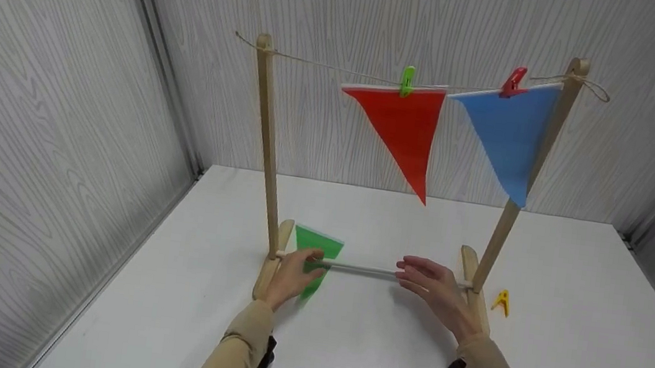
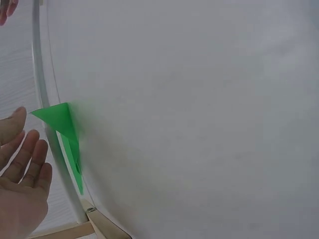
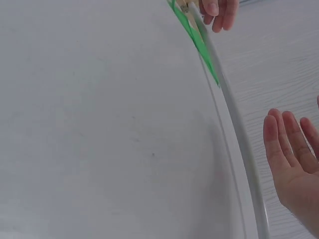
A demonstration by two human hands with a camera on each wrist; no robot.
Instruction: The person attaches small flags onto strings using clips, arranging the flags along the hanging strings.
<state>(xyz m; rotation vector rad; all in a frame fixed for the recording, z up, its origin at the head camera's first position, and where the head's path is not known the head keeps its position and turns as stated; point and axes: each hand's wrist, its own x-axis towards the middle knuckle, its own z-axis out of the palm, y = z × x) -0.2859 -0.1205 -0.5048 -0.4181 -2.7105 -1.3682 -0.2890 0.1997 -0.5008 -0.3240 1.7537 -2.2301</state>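
Left wrist view shows the fingers (image 2: 39,155) of the left hand (image 1: 294,277) loosely bent, the thumb apart from them, pinching nothing. They are just beside the green flag (image 1: 320,242); whether they touch it I cannot tell. That flag lies bent across the white rod (image 1: 364,269), wide edge beyond it, tip toward the person. The right hand (image 1: 433,288) holds nothing near the rod's other end, its fingers nearly straight and slightly spread. The rod runs between the feet of the left post (image 1: 268,145) and right post (image 1: 499,238), probably to keep them apart. Beside the right foot, a yellow clip (image 1: 502,302) sits loose on the table (image 1: 364,345). Above, string (image 1: 317,64) tied to both post tops gives the flags something to hang from: a green clip (image 1: 407,81) pinches the red flag (image 1: 409,125) to it, and a red clip (image 1: 513,83) the blue flag (image 1: 508,134), presumably so neither slips off.
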